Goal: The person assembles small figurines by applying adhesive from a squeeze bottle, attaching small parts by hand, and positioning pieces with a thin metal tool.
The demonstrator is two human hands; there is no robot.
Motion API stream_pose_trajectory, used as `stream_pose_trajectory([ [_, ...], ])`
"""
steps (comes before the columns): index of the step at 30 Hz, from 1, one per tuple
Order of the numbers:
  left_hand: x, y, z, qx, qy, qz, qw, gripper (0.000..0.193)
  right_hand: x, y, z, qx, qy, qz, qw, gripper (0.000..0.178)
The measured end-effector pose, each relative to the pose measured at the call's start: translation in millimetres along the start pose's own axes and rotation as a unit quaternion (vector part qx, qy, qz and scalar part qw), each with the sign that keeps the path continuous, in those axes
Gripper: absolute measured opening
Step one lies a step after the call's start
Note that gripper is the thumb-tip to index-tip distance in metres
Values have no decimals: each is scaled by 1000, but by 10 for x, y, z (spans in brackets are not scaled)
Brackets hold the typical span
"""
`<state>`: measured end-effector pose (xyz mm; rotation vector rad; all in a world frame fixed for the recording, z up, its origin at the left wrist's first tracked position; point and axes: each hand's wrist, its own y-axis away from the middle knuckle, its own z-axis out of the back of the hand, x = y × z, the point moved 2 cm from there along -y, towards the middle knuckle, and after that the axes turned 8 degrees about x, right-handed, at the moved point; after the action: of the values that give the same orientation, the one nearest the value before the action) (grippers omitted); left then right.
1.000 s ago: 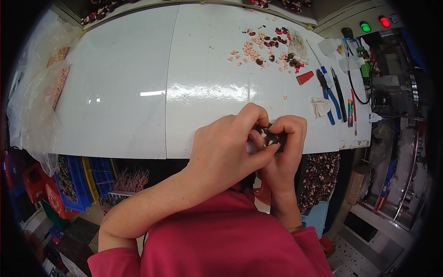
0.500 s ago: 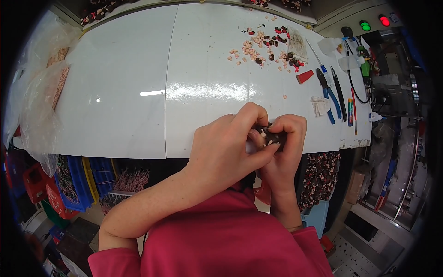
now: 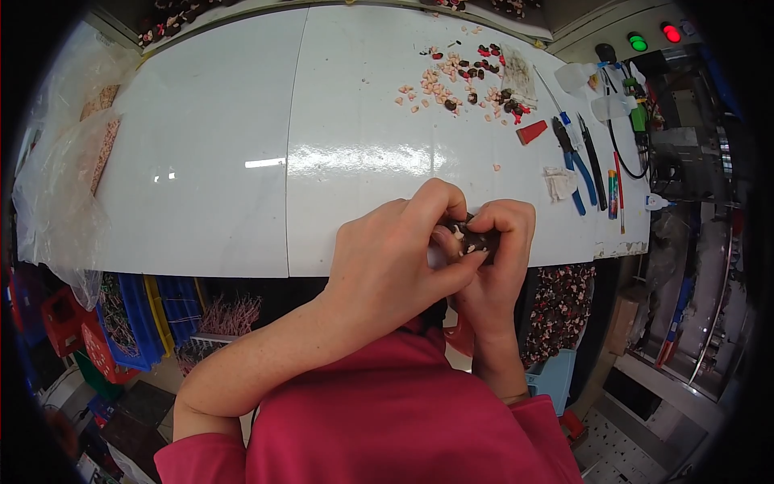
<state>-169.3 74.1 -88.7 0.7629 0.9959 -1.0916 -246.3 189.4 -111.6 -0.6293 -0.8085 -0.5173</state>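
Close to the table's near edge, a small dark brown piece with pale bits on it (image 3: 477, 239) sits between my hands. My left hand (image 3: 391, 242) has its thumb and forefinger closed on the piece from the left. My right hand (image 3: 504, 254) grips it from the right, with bent thumb and fingers wrapped round it. The fingers cover much of the piece, so its full shape and exact kind are hidden.
Pale small parts (image 3: 435, 85) and dark-and-red pieces (image 3: 480, 68) lie scattered on the white table (image 3: 201, 161). Right of them are blue-handled pliers (image 3: 580, 173), a red wedge-shaped piece (image 3: 531, 132) and a folded cloth (image 3: 558, 184). Clear plastic bags (image 3: 60, 177) lie at far left. A dark-and-pale parts bin (image 3: 558, 310) stands below the edge.
Both hands keep the same grip on the dark piece. The view has shifted very slightly; nothing else visibly differs.
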Motion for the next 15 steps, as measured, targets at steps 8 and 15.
stream_pose_trajectory([
  [8,11,64,42,-3,-12,-7,1000,37,63,21,-46,-3,4,2,1000,36],
  [15,-78,-47,15,46,45,51,997,37,79,-92,101,1,2,32,999,33],
])
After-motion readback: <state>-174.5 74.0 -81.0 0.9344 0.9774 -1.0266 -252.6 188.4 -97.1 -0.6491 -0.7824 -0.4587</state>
